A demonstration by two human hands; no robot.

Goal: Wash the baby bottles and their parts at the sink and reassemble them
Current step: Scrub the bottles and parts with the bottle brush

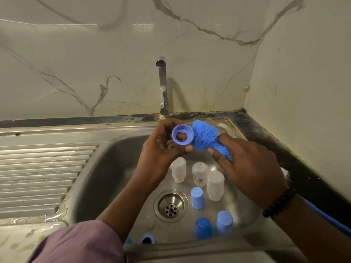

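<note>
My left hand point(161, 147) pinches a blue bottle collar ring point(182, 137) above the steel sink point(106, 168), its opening turned toward me. My right hand point(248, 168) grips a blue bottle brush point(206, 137), whose bristle head presses against the ring's right side. Three clear bottles point(197, 174) stand upside down on the sink floor under my hands. Three blue caps point(197, 201) stand near the drain point(171, 205). Another blue ring point(147, 239) and a clear teat point(149, 223) lie by the near sink wall.
The tap point(163, 88) stands behind the sink against a marble wall, and no water is running. A ribbed, wet draining board point(41, 177) lies to the left. A dark counter edge point(284, 149) runs along the right, close to a side wall.
</note>
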